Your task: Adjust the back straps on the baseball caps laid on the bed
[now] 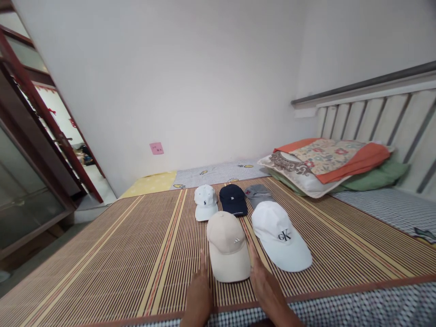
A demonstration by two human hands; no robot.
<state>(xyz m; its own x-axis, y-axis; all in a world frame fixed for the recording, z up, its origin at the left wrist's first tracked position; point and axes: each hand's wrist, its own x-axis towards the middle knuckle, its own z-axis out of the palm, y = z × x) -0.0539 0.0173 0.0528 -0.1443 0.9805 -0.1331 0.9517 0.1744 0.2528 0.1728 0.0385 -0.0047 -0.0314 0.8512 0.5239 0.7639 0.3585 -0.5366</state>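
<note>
Beige cap point(228, 234) sits lower centre of the frame, crown up, brim pointing to the bottom edge, angled slightly right. Long axis near vertical in frame, crown at far end. Left hand point(198, 290) and right hand point(267, 288) flank it, fingers extended flat, spaced about as wide as the cap; left just beside its side, right close to the brim edge. Can't tell if either touches.

Count: five caps total. One beige, one navy cap point(233, 200), one grey cap point(260, 195), two white: large white cap point(279, 236) with dark letters, brim to lower right, and small white cap point(205, 202), brim toward bottom. Small white, navy and grey form the back row.

Surface: striped mat point(136, 250) over a bed point(368, 299) with checked bedding; yellow cloth point(150, 185) at far left edge. Pillow pile point(340, 159) right, against pale ribbed panel point(371, 116). White wall point(211, 81) behind, one pink square point(156, 148) on it. Reddish-brown door point(78, 168) ajar at left.
</note>
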